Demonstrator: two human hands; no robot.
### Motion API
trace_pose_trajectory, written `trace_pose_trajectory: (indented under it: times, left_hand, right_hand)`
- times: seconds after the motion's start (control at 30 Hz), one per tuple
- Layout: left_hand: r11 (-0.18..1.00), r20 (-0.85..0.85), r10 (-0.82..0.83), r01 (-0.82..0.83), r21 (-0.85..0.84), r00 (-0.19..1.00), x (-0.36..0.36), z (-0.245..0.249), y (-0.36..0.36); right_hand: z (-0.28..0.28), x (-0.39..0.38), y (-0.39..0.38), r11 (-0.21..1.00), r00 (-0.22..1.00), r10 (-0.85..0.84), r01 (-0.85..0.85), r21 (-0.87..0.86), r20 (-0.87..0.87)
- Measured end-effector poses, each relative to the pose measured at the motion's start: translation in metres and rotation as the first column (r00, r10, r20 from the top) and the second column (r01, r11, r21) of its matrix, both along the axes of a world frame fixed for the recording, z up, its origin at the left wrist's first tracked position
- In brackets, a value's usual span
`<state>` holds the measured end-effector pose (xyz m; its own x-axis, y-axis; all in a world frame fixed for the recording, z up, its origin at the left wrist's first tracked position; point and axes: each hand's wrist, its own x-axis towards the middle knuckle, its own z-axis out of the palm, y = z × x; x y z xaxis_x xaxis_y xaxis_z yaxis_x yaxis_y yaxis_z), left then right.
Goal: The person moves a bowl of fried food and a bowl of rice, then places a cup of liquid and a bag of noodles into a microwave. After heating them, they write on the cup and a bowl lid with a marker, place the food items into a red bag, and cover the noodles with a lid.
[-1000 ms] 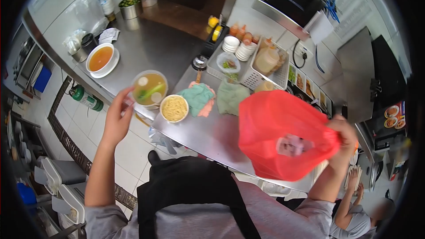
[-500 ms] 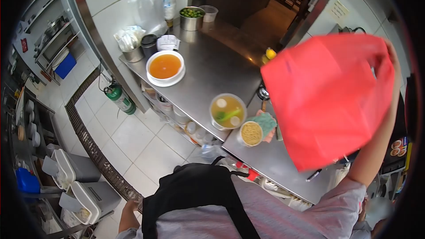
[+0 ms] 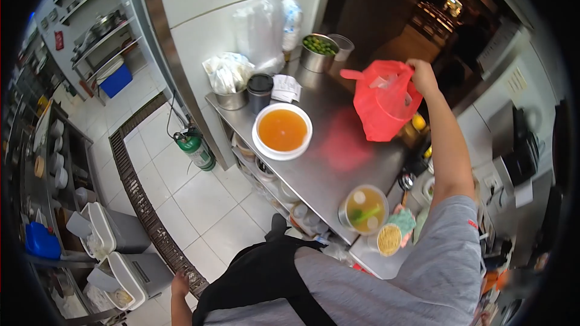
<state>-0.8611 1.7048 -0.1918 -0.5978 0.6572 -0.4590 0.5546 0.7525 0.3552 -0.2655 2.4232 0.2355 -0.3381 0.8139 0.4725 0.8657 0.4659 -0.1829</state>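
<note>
My right hand (image 3: 422,76) is closed on the top of a red bag (image 3: 382,105), gripping it near one handle over the steel counter. The other handle sticks out loosely to the left, and some pale contents show through the mouth. A white bowl of orange soup (image 3: 282,130) sits on a plate left of the bag. Nearer to me stand a clear tub of broth with green vegetables (image 3: 366,212) and a small cup of noodles (image 3: 388,239) beside a green cloth (image 3: 403,222). Low at my side hangs my left hand (image 3: 180,284), away from the counter; its fingers are not clear.
On the steel counter (image 3: 326,115) at the back are a pot of limes (image 3: 318,52), a dark lidded cup (image 3: 260,90) and a paper slip (image 3: 286,88). A green fire extinguisher (image 3: 196,151) stands on the floor. Grey bins (image 3: 124,229) are at left.
The red bag has moved away from me, from close at the right to above the far part of the counter. My right arm is now stretched forward, and the view has shifted.
</note>
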Motion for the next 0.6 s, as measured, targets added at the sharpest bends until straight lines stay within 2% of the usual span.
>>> trace_pose_trajectory:
  times: [0.07,0.13,0.2,0.27,0.33,0.4,0.47,0.5,0.53,0.6]
  left_hand:
    - [0.961,0.04,0.206,-0.194,-0.196,0.978,0.019,0.032,0.001]
    - [0.956,0.019,0.127,-0.117,-0.269,0.992,0.003,-0.016,-0.049]
    - [0.897,0.044,0.264,-0.228,-0.38,0.964,0.018,-0.012,-0.06]
    - [0.917,0.046,0.239,-0.21,-0.338,0.97,0.016,-0.022,-0.037]
    - [0.956,0.059,0.18,-0.161,-0.244,0.982,0.007,-0.031,-0.016]
    - [0.984,0.073,0.111,-0.099,-0.149,0.991,-0.008,-0.032,0.0]
    - [0.968,0.173,0.024,0.02,-0.248,0.985,-0.029,-0.042,0.057]
    - [0.986,0.093,-0.145,0.152,-0.073,0.985,-0.038,-0.048,0.085]
    - [0.948,-0.007,-0.304,0.303,0.093,0.953,-0.044,-0.045,0.121]
    - [0.892,-0.076,-0.451,0.451,-0.018,0.889,-0.062,-0.029,0.208]
  right_hand:
    - [-0.023,-0.005,0.043,0.996,0.998,-0.059,0.057,-0.069,-0.032]
    - [-0.037,-0.009,0.083,0.963,0.981,-0.153,0.121,-0.241,-0.119]
    - [-0.044,-0.003,0.122,0.96,0.971,-0.192,0.156,-0.231,-0.143]
    - [-0.055,0.006,0.153,0.951,0.956,-0.248,0.209,-0.229,-0.157]
    - [-0.058,0.01,0.168,0.979,0.977,-0.204,0.203,-0.019,-0.065]
    - [-0.055,0.007,0.17,0.969,0.968,-0.242,0.238,-0.065,-0.064]
    - [-0.048,0.007,0.173,0.968,0.99,-0.14,0.134,-0.214,-0.014]
    - [-0.041,0.002,0.164,0.985,0.993,-0.097,0.106,-0.134,0.073]
    - [-0.031,-0.006,0.146,0.995,0.984,-0.067,0.078,-0.063,0.165]
    - [-0.005,-0.024,0.088,0.996,0.972,-0.042,0.058,-0.063,0.231]
